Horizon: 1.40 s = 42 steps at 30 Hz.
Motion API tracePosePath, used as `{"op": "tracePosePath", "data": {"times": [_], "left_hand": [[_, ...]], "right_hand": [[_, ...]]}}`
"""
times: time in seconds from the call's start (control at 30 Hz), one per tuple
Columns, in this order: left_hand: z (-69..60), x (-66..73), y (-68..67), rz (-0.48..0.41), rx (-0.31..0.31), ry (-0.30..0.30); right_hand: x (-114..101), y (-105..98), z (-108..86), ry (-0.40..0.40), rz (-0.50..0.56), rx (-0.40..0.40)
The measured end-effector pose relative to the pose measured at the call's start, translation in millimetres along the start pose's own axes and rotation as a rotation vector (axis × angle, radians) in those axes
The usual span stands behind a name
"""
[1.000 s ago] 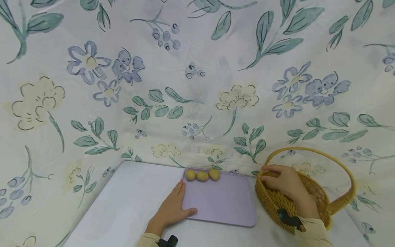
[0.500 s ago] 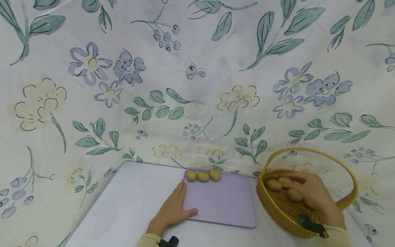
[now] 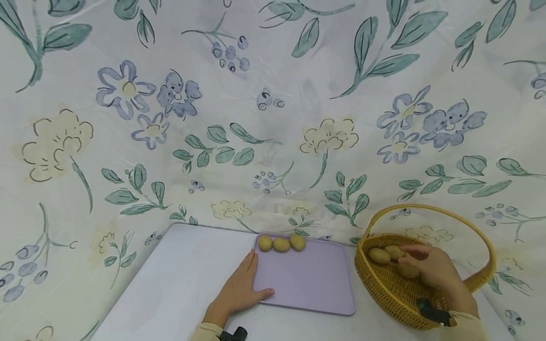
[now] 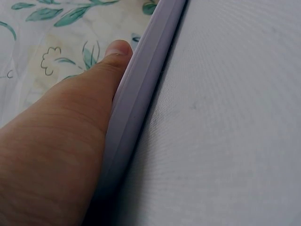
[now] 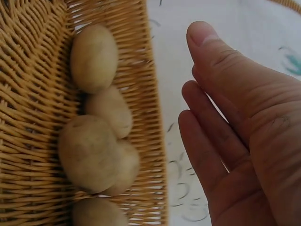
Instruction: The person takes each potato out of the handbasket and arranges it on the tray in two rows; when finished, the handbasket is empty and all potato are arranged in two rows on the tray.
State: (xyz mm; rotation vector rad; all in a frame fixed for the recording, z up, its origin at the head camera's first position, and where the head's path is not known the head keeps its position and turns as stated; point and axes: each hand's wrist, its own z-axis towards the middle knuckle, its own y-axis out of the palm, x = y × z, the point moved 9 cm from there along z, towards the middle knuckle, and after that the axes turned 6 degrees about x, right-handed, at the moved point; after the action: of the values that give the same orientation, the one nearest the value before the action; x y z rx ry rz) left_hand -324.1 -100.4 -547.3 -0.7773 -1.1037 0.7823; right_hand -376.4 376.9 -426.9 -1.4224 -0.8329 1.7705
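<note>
In the head view my left hand (image 3: 236,291) rests along the left edge of a lilac tray (image 3: 307,284), fingers straight, thumb on its front edge. A row of three potatoes (image 3: 281,244) lies at the tray's back left. Over the right part of a wicker basket (image 3: 384,297) hovers my right hand (image 3: 443,271), above more potatoes (image 3: 378,255). In the right wrist view this hand (image 5: 249,127) has loosely extended fingers and holds nothing, apart from the potatoes (image 5: 94,59) along the basket's side. The left wrist view has the tray's side (image 4: 141,89) against my left hand (image 4: 61,132).
The tray and basket stand on a white table (image 3: 158,279). The basket's tall arched handle (image 3: 431,208) rises over its right side. Behind the table hangs a floral-patterned cloth (image 3: 273,109).
My right hand has moved from the basket's left rim to its right part, and potatoes inside have come into view. The left hand stays at the tray.
</note>
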Motion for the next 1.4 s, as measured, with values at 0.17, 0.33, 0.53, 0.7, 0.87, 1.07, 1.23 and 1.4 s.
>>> {"op": "tracePosePath", "data": {"times": [0.17, 0.33, 0.53, 0.7, 0.87, 1.07, 1.23, 1.4], "left_hand": [[-0.3, 1.5, 0.5, 0.003, 0.002, 0.010], [-0.8, 2.6, -1.4, 0.001, 0.002, 0.006], [-2.1, 3.0, -3.8, -0.008, 0.006, -0.003], [-3.3, 2.8, -1.9, -0.030, 0.003, -0.006], [-3.6, 2.4, -1.7, -0.032, 0.008, -0.009], [-2.9, 2.7, -3.0, -0.014, 0.005, -0.010], [-2.8, 2.9, -4.9, -0.005, 0.010, -0.009], [-1.8, 2.3, -4.1, -0.008, 0.013, -0.011]], "right_hand": [[20.2, 6.8, 1.8, 0.039, 0.001, -0.003], [33.1, 9.3, 4.3, 0.064, 0.000, -0.003], [44.2, 12.8, 7.8, 0.087, -0.047, -0.014], [56.1, 21.1, 7.5, 0.134, -0.014, -0.068], [59.2, 25.9, 8.4, 0.112, 0.012, -0.074], [54.0, 27.4, 7.3, 0.059, -0.011, -0.069], [50.9, 28.9, 8.5, 0.038, -0.041, -0.071], [51.4, 32.2, 10.1, 0.027, -0.077, -0.082]]}}
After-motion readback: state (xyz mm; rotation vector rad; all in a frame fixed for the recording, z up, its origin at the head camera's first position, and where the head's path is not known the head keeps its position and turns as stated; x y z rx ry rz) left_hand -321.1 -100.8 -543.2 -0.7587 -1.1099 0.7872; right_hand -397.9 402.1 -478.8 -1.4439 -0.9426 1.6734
